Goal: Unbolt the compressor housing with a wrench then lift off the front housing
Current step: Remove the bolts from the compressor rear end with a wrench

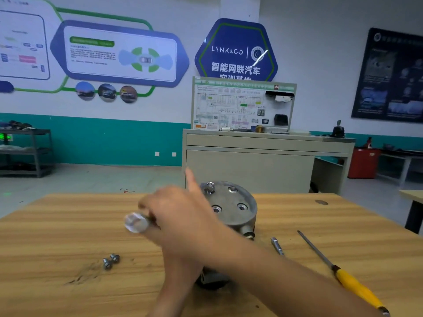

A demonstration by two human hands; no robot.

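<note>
The grey compressor [231,207] stands on the wooden table [68,225] with its round housing face turned up. One bolt [209,187] sticks out of a hole at the far left of that face; three other holes show. My right hand [180,213] reaches across in front of the compressor and grips a blurred long bolt [136,223], head toward me. One finger points up beside the housing. My left forearm [174,284] comes up under the right arm; its hand is hidden there, against the compressor's near side.
Two loose bolts [111,260] lie on the table at the near left. A thin metal tool [277,245] lies right of the compressor, partly under my arm. A yellow-handled screwdriver [352,282] lies at the right. A beige cabinet [263,161] stands beyond the table.
</note>
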